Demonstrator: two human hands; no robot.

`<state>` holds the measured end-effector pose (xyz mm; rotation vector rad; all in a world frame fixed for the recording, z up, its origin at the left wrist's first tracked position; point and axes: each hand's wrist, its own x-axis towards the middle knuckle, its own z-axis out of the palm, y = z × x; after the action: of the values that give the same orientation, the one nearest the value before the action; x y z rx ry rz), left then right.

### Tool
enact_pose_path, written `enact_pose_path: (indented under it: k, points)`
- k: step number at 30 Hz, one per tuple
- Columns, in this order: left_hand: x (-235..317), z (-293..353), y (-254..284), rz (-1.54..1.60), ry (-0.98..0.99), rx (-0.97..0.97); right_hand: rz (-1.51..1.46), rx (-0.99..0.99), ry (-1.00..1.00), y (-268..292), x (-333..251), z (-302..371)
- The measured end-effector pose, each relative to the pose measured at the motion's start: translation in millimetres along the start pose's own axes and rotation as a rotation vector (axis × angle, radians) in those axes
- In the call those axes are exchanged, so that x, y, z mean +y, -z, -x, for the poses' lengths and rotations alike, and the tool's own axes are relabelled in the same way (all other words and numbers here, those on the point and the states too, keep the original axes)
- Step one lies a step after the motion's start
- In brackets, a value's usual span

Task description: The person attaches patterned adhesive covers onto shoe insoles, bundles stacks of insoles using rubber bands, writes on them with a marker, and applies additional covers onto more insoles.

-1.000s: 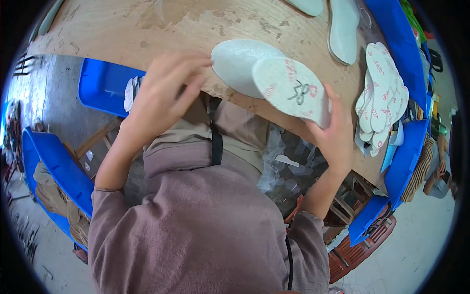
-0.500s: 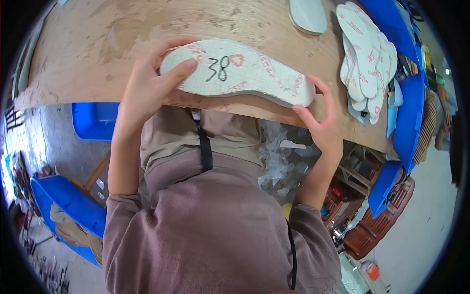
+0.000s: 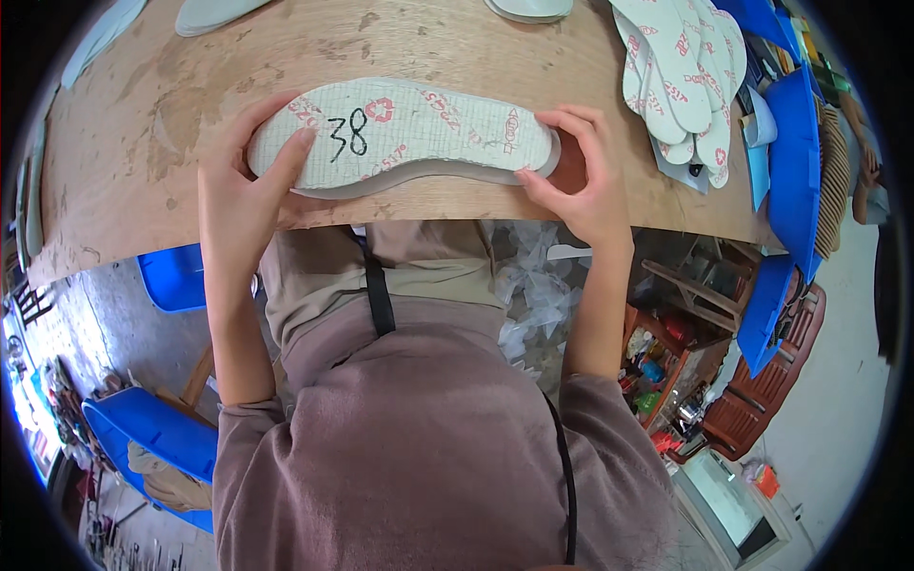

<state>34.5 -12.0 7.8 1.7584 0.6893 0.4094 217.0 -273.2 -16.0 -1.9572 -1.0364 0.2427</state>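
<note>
A thick white shoe insole, or a few stacked together [image 3: 428, 124], lies across the near part of the wooden table [image 3: 333, 52]. Red print and a dark handwritten mark cover its upper face, and a paler layer shows along the near edge. My left hand [image 3: 243, 162] grips the wide left end, thumb on top and fingers round the far side. At the narrower right end, my right hand [image 3: 588, 176] pinches the tip between thumb and fingers. Whether the insole touches the tabletop or hangs just above it, I cannot tell.
A fanned pile of printed white insoles [image 3: 681, 81] sits at the far right. More white pieces [image 3: 528, 8] lie along the far side. Blue bins [image 3: 795, 162] stand beyond the right edge, another [image 3: 152, 428] at lower left. Clear scraps [image 3: 533, 295] litter the floor.
The insole now lies more level, farther left in the picture, with both hands still at its ends. The whole view has shifted, showing more white pieces along the far side of the table.
</note>
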Motion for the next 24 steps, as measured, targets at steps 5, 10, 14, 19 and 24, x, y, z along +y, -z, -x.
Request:
enact_pose_path:
  k: [5,10,14,19,24]
  points:
    - [-5,-2,0,-0.043,0.003,-0.011,0.022,-0.020,-0.023,1,-1,2]
    - [-1,-2,-2,-0.098,0.008,-0.026,0.144,-0.074,0.016,4,0,0]
    - [9,0,-3,-0.112,0.062,-0.025,0.218,-0.187,-0.040,12,-7,-7]
    - [5,-2,-2,-0.145,-0.011,-0.018,0.012,-0.147,-0.068,14,-7,-6]
    - [13,2,-3,-0.065,0.012,-0.019,-0.009,-0.118,-0.125,13,-9,4]
